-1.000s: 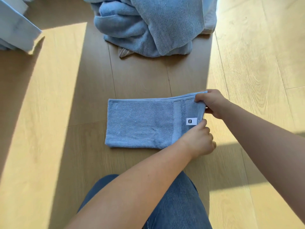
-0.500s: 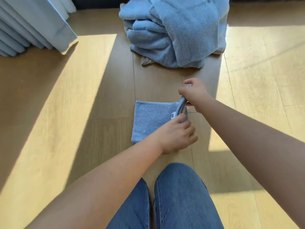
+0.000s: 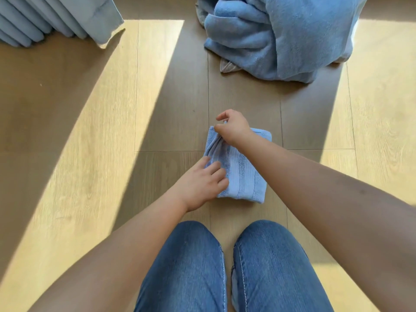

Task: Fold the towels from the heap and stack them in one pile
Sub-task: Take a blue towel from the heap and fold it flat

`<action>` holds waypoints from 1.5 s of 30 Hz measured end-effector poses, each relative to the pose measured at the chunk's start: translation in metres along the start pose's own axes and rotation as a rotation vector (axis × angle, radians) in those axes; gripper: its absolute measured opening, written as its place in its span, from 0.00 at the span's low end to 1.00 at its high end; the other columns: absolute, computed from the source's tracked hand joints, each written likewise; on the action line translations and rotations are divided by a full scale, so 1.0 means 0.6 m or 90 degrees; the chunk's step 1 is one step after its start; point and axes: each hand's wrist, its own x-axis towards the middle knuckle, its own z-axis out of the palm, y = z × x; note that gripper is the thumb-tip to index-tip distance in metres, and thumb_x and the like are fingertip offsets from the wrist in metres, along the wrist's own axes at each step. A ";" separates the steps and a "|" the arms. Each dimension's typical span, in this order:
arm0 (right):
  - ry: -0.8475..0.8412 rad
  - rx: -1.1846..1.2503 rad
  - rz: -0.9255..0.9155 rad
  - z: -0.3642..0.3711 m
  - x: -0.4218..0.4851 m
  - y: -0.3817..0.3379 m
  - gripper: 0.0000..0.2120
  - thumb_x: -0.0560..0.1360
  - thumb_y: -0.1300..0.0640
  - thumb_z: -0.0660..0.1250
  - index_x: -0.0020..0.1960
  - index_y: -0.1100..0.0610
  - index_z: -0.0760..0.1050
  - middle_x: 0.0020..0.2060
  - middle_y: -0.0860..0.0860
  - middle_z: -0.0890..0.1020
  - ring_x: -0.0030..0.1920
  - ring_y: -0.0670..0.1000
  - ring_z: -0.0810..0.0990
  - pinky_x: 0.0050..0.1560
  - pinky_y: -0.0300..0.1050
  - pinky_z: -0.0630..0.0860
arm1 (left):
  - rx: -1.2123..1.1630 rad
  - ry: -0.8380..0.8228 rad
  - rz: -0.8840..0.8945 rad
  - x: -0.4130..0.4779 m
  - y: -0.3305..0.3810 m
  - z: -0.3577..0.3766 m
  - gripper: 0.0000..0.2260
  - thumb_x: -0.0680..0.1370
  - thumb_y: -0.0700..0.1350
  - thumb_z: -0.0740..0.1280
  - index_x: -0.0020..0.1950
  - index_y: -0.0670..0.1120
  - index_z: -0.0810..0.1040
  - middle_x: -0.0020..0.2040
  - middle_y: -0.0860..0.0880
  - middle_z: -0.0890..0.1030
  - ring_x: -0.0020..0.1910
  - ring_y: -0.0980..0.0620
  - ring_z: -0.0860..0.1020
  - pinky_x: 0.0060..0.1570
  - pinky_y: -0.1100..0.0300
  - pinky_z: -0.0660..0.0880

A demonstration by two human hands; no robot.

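A small light-blue towel (image 3: 244,176) lies folded into a compact rectangle on the wooden floor just ahead of my knees. My right hand (image 3: 234,129) pinches its far left corner, where the cloth bunches into creases. My left hand (image 3: 201,185) rests on the towel's near left edge, fingers curled onto the fabric. The heap of blue towels (image 3: 281,34) sits farther off at the upper right, apart from both hands.
Pale blue curtain folds (image 3: 56,16) hang down to the floor at the upper left. My knees in blue jeans (image 3: 225,266) fill the bottom middle. Bands of sunlight and shadow cross the wooden floor (image 3: 112,131).
Both hands carried the towel's right end over to the left, halving the long strip into a short rectangle. The hands now sit at its left edge.
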 end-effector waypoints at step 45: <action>0.104 -0.464 -0.123 0.013 -0.036 0.252 0.34 0.73 0.39 0.47 0.73 0.55 0.44 0.74 0.61 0.53 0.74 0.59 0.51 0.71 0.57 0.45 | -0.323 -0.093 -0.461 0.106 0.035 0.129 0.33 0.74 0.55 0.48 0.73 0.35 0.54 0.72 0.40 0.58 0.74 0.43 0.55 0.65 0.43 0.58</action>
